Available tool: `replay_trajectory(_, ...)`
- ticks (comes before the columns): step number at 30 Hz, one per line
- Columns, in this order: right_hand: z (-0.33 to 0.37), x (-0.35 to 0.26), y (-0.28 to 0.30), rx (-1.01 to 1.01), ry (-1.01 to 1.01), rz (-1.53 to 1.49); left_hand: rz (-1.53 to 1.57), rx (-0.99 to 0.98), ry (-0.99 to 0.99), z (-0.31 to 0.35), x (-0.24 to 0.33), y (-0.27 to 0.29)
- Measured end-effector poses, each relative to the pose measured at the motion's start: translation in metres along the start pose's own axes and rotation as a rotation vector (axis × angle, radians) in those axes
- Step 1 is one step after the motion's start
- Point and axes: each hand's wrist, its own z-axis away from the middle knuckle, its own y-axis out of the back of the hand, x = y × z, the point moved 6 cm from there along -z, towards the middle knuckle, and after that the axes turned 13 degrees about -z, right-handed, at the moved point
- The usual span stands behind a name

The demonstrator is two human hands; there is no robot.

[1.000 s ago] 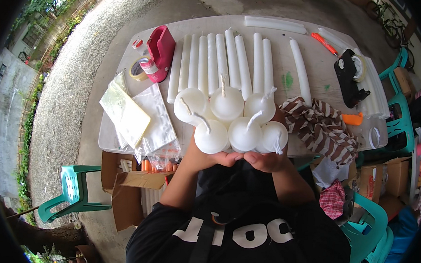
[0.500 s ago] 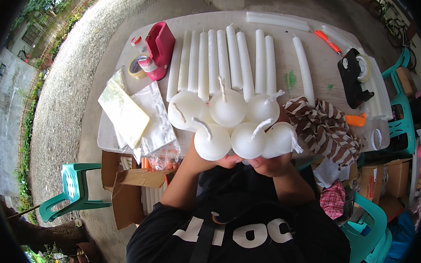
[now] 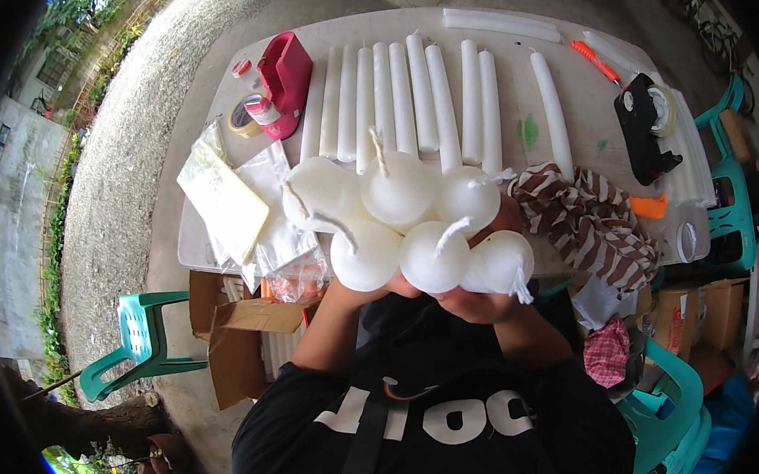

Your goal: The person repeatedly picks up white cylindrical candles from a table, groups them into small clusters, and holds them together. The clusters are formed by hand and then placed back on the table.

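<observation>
A bundle of several thick white candles [image 3: 400,190] is held up before me, rounded wick ends toward my view. Their pale wicks stick out in different directions. Underneath, my left hand [image 3: 398,288] and my right hand [image 3: 479,307] close around the bundle from either side. The candles hide most of my fingers. Beyond, a row of long white candles [image 3: 380,89] lies on the grey table [image 3: 514,89], with one single candle [image 3: 551,108] apart to the right.
Left on the table: a pink tape dispenser [image 3: 287,71], a tape roll [image 3: 241,117], a pink-capped bottle [image 3: 269,117], plastic bags [image 3: 225,201]. Right: a brown-striped cloth [image 3: 589,219], a black tape dispenser [image 3: 642,131], an orange cutter [image 3: 594,61]. Below stand an open carton [image 3: 238,350] and green chairs [image 3: 143,340].
The candle bundle has shifted slightly left and appears a little larger, closer to my view. Both hands keep their hold; the candles on the table lie as before.
</observation>
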Motion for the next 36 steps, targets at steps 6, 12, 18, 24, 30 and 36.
replay_trajectory(6,-0.003,-0.008,-0.011,0.039,0.09,0.119,0.035,0.102,-0.047,-0.003,-0.004,-0.016)
replay_trajectory(12,-0.001,-0.006,-0.023,-0.024,0.108,0.024,0.899,0.084,0.033,-0.01,-0.01,-0.048)
replay_trajectory(18,-0.005,-0.002,-0.014,-0.016,0.06,-0.063,1.055,0.092,0.062,-0.007,-0.009,-0.052)
replay_trajectory(24,0.017,0.023,-0.001,0.005,0.043,0.079,1.107,0.099,0.065,-0.01,-0.008,-0.055)
replay_trajectory(30,0.023,0.021,-0.009,0.047,-0.077,-0.085,1.144,0.118,0.065,-0.008,-0.009,-0.056)
replay_trajectory(36,0.012,0.005,-0.013,-0.032,0.093,0.22,1.151,0.126,0.04,-0.011,-0.009,-0.054)
